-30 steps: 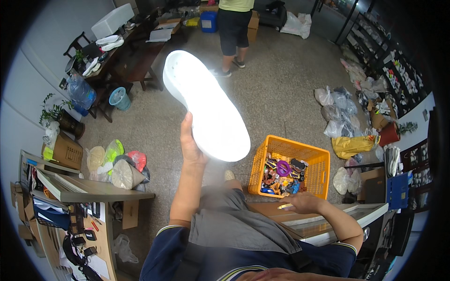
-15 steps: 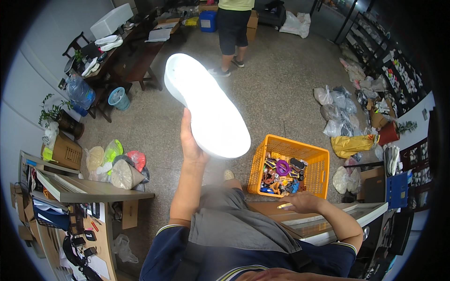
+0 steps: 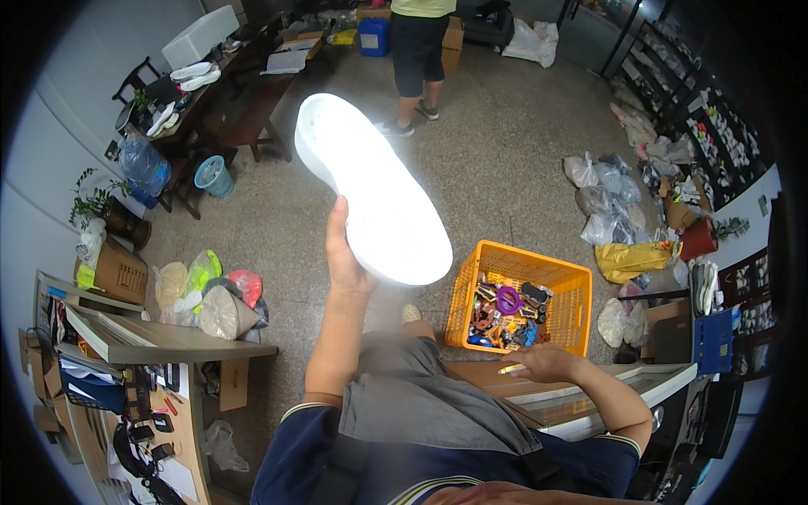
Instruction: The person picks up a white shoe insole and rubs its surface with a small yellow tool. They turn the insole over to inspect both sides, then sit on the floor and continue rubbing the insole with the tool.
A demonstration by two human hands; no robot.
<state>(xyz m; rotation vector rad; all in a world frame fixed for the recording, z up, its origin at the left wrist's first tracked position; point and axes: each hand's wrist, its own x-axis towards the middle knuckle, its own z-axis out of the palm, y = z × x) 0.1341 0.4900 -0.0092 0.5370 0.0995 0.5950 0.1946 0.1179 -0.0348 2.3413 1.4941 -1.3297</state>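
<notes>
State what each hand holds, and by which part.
The left hand holds a white, foot-shaped shoe sole by its left edge, toward the broader lower end. The right hand seems to hold a small yellowish object; its gripped part cannot be told.

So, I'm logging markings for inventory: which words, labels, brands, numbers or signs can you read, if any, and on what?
No text can be read.
White shoe sole in the left hand: no lettering shows; glare washes it out.
Blue container at the back: pale patch, too small to read.
</notes>
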